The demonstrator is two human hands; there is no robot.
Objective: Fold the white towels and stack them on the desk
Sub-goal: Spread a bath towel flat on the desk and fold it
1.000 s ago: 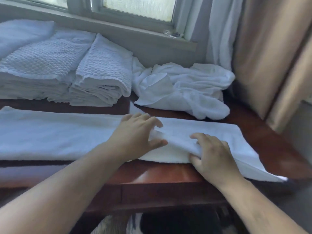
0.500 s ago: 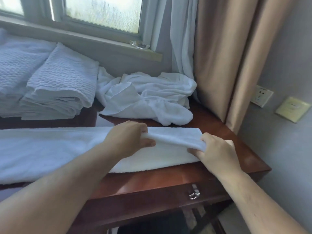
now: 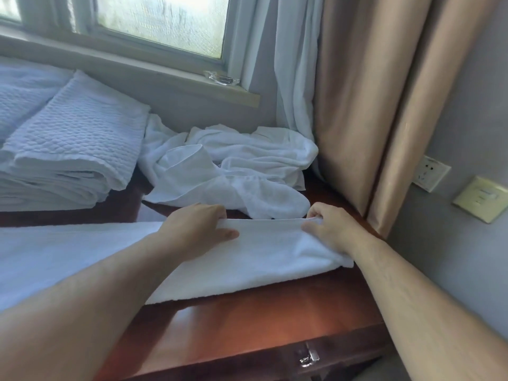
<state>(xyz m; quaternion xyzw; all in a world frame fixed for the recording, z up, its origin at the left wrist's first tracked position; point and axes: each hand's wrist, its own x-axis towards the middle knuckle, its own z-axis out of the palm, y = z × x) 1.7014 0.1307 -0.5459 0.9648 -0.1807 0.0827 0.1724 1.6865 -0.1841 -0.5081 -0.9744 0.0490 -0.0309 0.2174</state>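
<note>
A long white terry towel [image 3: 264, 259] lies flat across the reddish-brown wooden desk [image 3: 275, 312], running from the left edge of the frame to just right of centre. Its near long edge runs slanted across the lower middle, leaving a bare strip of desk between it and the desk's front edge at the bottom. The towel's right end is lifted off the wood: the left hand [image 3: 200, 226], at centre, pinches the raised far edge with thumb below and fingers curled over the top, and the right hand [image 3: 330, 229], right of centre, grips the same edge at the corner with curled fingers. The cloth stretches taut between the two hands.

Just behind the hands, in the middle of the frame, a crumpled heap of white towels [image 3: 233, 171] sits on the desk, its nearest lobe close to the lifted edge. At the upper left, a stack of folded white waffle-weave towels [image 3: 68, 155] rests against the wall below the window sill [image 3: 165, 75], well apart from the hands. A beige curtain [image 3: 365, 105] hangs down at the right, meeting the desk's far right corner near the right hand. A metal drawer pull [image 3: 309, 356] shows on the desk front at the bottom.
</note>
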